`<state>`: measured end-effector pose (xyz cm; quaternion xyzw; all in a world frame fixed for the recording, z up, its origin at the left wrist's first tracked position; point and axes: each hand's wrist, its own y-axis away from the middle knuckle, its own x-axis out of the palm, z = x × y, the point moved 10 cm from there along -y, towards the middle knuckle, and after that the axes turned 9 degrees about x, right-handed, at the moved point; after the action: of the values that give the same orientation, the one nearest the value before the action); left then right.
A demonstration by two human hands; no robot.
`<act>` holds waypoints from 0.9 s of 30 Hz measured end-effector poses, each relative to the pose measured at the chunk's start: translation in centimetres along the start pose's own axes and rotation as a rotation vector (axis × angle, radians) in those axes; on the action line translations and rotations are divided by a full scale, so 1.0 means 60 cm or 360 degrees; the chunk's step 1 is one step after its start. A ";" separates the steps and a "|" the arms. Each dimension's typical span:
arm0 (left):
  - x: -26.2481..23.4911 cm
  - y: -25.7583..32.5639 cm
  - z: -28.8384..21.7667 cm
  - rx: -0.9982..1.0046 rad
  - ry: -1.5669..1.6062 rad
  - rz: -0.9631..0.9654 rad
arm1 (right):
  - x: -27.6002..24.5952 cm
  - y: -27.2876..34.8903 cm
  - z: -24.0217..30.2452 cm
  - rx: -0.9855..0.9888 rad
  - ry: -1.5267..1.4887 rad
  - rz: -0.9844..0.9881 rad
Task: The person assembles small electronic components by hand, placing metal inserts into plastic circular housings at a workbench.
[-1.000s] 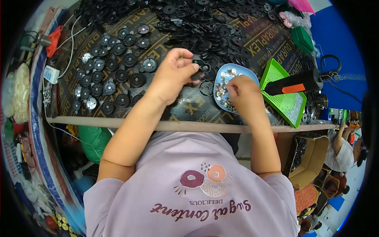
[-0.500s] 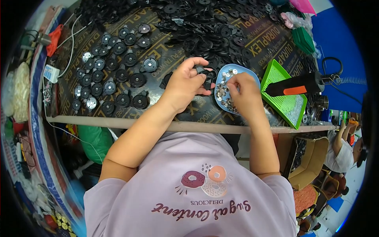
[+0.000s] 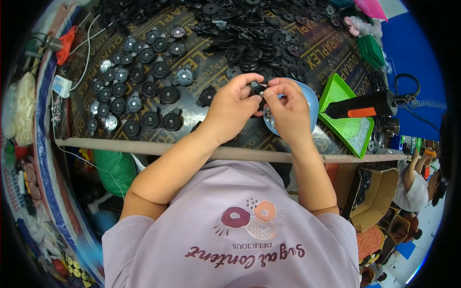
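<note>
Black part (image 3: 257, 88), light-blue dish (image 3: 312, 102), lilac shirt (image 3: 230, 189) (doughnut print (image 3: 235, 217))

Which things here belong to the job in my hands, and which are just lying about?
In the job, it seems:
black part, in the left hand
metal bits in the blue dish
black discs at left
black pile

Probably just lying about:
green bag
orange plastic
pink plastic

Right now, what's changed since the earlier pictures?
The left hand, holding a black part, shifted right; the right hand moved left from the blue dish to meet it, seemingly pinching a small silver piece. The green tray and black driver stayed put.
</note>
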<state>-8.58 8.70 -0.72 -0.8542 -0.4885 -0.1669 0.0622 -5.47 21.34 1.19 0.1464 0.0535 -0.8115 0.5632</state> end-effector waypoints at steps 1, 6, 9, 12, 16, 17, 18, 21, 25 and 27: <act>0.000 0.001 -0.002 0.0000 0.0003 -0.0001 | 0.001 0.001 0.006 -0.0048 0.0006 -0.0024; -0.030 -0.006 -0.035 0.0116 -0.0186 0.0010 | 0.012 -0.013 0.016 -0.0071 -0.0060 -0.0002; -0.105 -0.007 -0.068 0.0189 -0.0110 -0.0256 | 0.001 -0.031 0.058 -0.0229 0.0020 -0.0039; -0.168 -0.006 -0.087 0.0197 -0.0088 -0.0423 | 0.017 -0.024 0.098 -0.0718 0.0732 -0.0025; -0.175 0.001 -0.083 0.0159 0.0036 -0.0414 | 0.081 -0.010 0.097 -0.0839 0.1072 0.0152; -0.175 0.002 -0.081 0.0163 0.0037 -0.0423 | 0.090 -0.010 0.097 -0.0802 0.1129 0.0119; -0.174 0.003 -0.077 0.0163 0.0094 -0.0416 | 0.099 -0.008 0.105 -0.0809 0.1129 0.0126; -0.170 0.006 -0.074 0.0147 0.0164 -0.0416 | 0.120 -0.023 0.092 -0.0554 0.1649 0.0082; -0.168 0.006 -0.072 0.0127 0.0278 -0.0378 | 0.131 -0.039 0.080 -0.0509 0.1761 0.0046; -0.162 0.005 -0.072 0.0145 0.0425 -0.0331 | 0.129 -0.047 0.070 -0.0466 0.1711 0.0094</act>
<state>-13.82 -0.50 -0.04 -0.7656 -0.5687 -0.2621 0.1476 -11.34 14.34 2.65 0.4612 0.4413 -0.5906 0.4936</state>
